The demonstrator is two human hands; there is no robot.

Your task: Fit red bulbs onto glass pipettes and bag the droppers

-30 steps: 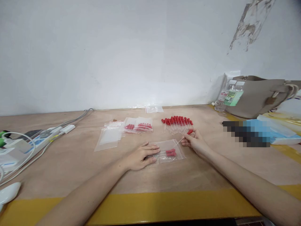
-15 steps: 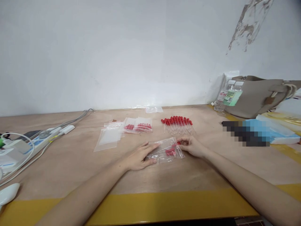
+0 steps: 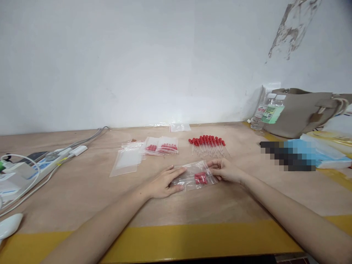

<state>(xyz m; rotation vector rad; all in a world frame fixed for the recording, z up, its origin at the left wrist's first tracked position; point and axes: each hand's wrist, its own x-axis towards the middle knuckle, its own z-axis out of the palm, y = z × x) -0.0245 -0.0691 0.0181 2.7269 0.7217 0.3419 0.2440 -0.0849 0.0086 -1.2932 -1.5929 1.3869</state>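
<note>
A clear zip bag (image 3: 189, 182) lies between my hands, with several droppers with red bulbs (image 3: 200, 178) inside near its right end. My left hand (image 3: 165, 182) rests flat on the bag's left part, its thumb and fingers spread. At the bag's right edge, my right hand (image 3: 224, 170) has its fingers curled together on the plastic; its fingertips are partly hidden. Beyond it, a row of glass droppers with red bulbs (image 3: 207, 141) lies side by side, bulbs towards the wall. Filled bags of red-bulbed droppers (image 3: 162, 147) overlap to the left, beside flat clear bags (image 3: 126, 161).
A power strip (image 3: 49, 161) with cables and chargers runs along the left. On the right stand water bottles (image 3: 271, 112), a grey handbag (image 3: 297, 113) and a blue package (image 3: 324, 156). Another bag (image 3: 180, 127) lies by the wall. Yellow tape (image 3: 165, 242) edges the table.
The red bulb at my right fingertips has gone into the bag and lies with the others. My right fingers stay at the bag's edge; my left hand has not moved.
</note>
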